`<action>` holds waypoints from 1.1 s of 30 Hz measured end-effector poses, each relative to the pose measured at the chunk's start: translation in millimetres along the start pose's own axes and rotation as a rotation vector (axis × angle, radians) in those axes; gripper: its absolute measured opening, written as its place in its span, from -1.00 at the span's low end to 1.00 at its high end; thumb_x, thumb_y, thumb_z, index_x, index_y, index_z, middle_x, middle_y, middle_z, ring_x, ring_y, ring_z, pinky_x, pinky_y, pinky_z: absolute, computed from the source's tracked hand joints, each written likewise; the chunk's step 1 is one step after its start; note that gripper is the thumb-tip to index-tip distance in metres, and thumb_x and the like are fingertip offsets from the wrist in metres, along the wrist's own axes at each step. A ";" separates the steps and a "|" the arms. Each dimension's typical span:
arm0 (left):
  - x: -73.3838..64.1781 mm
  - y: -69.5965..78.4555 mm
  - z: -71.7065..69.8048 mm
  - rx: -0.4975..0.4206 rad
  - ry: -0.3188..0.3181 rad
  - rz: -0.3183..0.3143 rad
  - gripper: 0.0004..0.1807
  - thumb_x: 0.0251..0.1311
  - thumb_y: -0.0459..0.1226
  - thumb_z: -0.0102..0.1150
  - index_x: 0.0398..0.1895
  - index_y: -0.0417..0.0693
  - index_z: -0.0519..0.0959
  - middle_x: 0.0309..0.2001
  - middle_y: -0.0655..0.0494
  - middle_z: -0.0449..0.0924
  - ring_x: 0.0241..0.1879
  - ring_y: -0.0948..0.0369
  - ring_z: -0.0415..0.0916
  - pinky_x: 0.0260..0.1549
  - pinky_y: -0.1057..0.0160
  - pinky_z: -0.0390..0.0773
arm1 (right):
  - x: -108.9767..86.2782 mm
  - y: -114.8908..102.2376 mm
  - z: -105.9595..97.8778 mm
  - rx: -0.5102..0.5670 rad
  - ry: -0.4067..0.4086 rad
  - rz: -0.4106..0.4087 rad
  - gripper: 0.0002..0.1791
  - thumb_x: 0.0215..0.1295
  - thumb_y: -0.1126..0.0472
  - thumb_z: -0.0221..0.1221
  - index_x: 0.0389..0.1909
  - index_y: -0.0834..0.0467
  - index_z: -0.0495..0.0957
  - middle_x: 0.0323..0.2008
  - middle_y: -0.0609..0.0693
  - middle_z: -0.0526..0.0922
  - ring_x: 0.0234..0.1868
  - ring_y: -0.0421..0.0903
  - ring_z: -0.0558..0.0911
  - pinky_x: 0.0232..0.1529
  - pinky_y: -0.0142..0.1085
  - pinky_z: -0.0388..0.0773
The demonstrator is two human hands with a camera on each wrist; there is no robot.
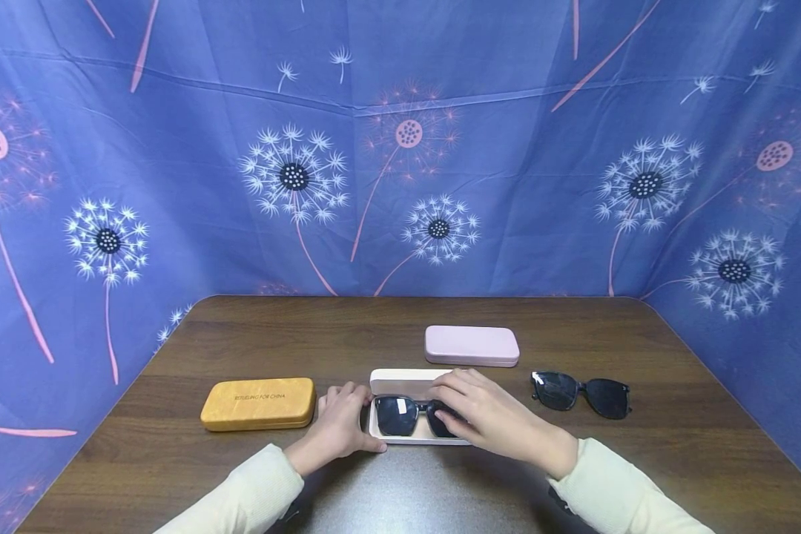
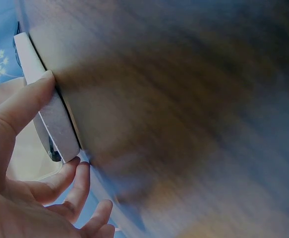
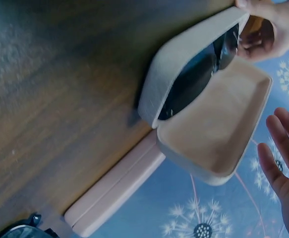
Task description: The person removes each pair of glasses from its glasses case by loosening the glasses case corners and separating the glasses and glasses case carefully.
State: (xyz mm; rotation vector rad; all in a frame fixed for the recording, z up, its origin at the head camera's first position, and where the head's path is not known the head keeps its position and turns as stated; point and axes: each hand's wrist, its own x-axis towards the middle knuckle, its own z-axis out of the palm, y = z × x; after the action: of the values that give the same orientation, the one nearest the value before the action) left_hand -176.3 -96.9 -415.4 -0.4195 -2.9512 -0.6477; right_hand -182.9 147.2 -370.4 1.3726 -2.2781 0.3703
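Note:
A white glasses case (image 1: 420, 440) stands with its lid raised near the middle of the table. Dark sunglasses (image 1: 397, 417) lie folded inside, lenses toward the front. At the case's left end, my left hand (image 1: 339, 423) holds it, thumb (image 2: 35, 94) against the front wall and fingertips at the end. My right hand (image 1: 487, 415) hovers over the right end, covering part of the right lens in the head view. In the right wrist view its fingers (image 3: 287, 130) are extended and apart from the lid (image 3: 213, 119), holding nothing.
A yellow glasses case (image 1: 259, 405) lies closed left of my left hand. Behind the white case is a closed pink case (image 1: 472, 345). Another pair of dark sunglasses (image 1: 582, 394) rests at the right. A blue dandelion-print cloth (image 1: 507, 148) hangs around the wooden table (image 1: 307, 326).

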 end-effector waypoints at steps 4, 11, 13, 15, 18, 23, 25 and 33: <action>0.2 0.1 -0.3 0.002 -0.004 -0.002 -0.31 -0.66 -0.02 0.57 -0.33 -0.07 0.47 -0.32 0.09 0.44 -0.20 0.00 0.32 -0.19 0.05 0.26 | -2.0 -3.1 6.1 -0.012 0.002 -0.025 -0.71 0.10 0.19 0.20 -0.11 0.05 0.52 -0.18 -0.16 0.55 -0.15 -0.24 0.53 -0.11 -0.33 0.47; 0.2 0.4 -0.6 -0.001 -0.013 -0.005 -0.31 -0.65 -0.02 0.57 -0.33 -0.08 0.47 -0.31 0.09 0.44 -0.19 0.00 0.32 -0.18 0.04 0.26 | -5.7 -4.6 16.1 -0.021 -0.006 -0.031 -0.70 0.01 0.21 0.25 -0.17 0.06 0.52 -0.23 -0.19 0.53 -0.19 -0.23 0.51 -0.11 -0.30 0.47; 0.2 0.4 -0.5 0.001 -0.013 -0.005 -0.31 -0.65 -0.01 0.57 -0.33 -0.08 0.47 -0.31 0.09 0.44 -0.20 0.01 0.32 -0.18 0.04 0.26 | -6.5 -4.8 18.5 -0.037 -0.018 -0.024 -0.70 0.02 0.20 0.25 -0.17 0.07 0.52 -0.23 -0.18 0.53 -0.18 -0.22 0.50 -0.09 -0.28 0.47; 0.1 0.3 -0.2 0.003 -0.013 -0.003 -0.31 -0.65 -0.01 0.57 -0.33 -0.08 0.47 -0.32 0.10 0.44 -0.20 0.01 0.32 -0.19 0.05 0.26 | -7.4 -5.0 20.8 -0.059 -0.032 -0.008 -0.71 0.04 0.17 0.24 -0.17 0.07 0.52 -0.24 -0.18 0.53 -0.17 -0.21 0.50 -0.07 -0.27 0.46; 0.0 0.2 -0.1 0.006 -0.013 -0.002 -0.31 -0.65 -0.01 0.56 -0.33 -0.08 0.46 -0.32 0.09 0.44 -0.21 0.02 0.31 -0.20 0.05 0.26 | -8.5 -4.5 24.4 -0.091 -0.046 0.011 -0.71 0.06 0.14 0.24 -0.16 0.07 0.51 -0.24 -0.17 0.53 -0.17 -0.20 0.51 -0.06 -0.25 0.46; -0.3 0.0 -0.2 0.009 -0.008 0.002 -0.31 -0.65 -0.01 0.56 -0.33 -0.08 0.47 -0.32 0.09 0.44 -0.22 0.02 0.31 -0.21 0.06 0.26 | -8.9 -3.9 30.3 -0.130 -0.056 0.048 -0.71 0.07 0.12 0.25 -0.17 0.08 0.52 -0.25 -0.16 0.53 -0.19 -0.20 0.51 -0.09 -0.26 0.47; -0.4 0.0 -0.5 0.010 -0.004 0.003 -0.31 -0.66 -0.01 0.56 -0.33 -0.08 0.47 -0.32 0.09 0.44 -0.21 0.02 0.32 -0.21 0.06 0.26 | -8.6 -4.0 32.5 -0.154 -0.062 0.057 -0.71 0.06 0.11 0.26 -0.18 0.08 0.53 -0.26 -0.15 0.53 -0.21 -0.20 0.51 -0.13 -0.28 0.47; -1.0 0.7 -1.3 0.012 -0.005 -0.001 -0.31 -0.66 -0.01 0.57 -0.33 -0.08 0.47 -0.32 0.09 0.44 -0.21 0.00 0.33 -0.22 0.07 0.26 | -6.9 -6.9 39.9 -0.249 -0.085 0.085 -0.69 0.04 0.07 0.26 -0.19 0.10 0.54 -0.29 -0.13 0.53 -0.26 -0.20 0.50 -0.26 -0.31 0.44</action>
State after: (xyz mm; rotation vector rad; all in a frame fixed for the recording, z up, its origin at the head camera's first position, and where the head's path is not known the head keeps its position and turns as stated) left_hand -175.0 -97.1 -414.1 -0.4193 -2.9590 -0.6293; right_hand -183.6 131.4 -408.3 1.1896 -2.3635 0.0522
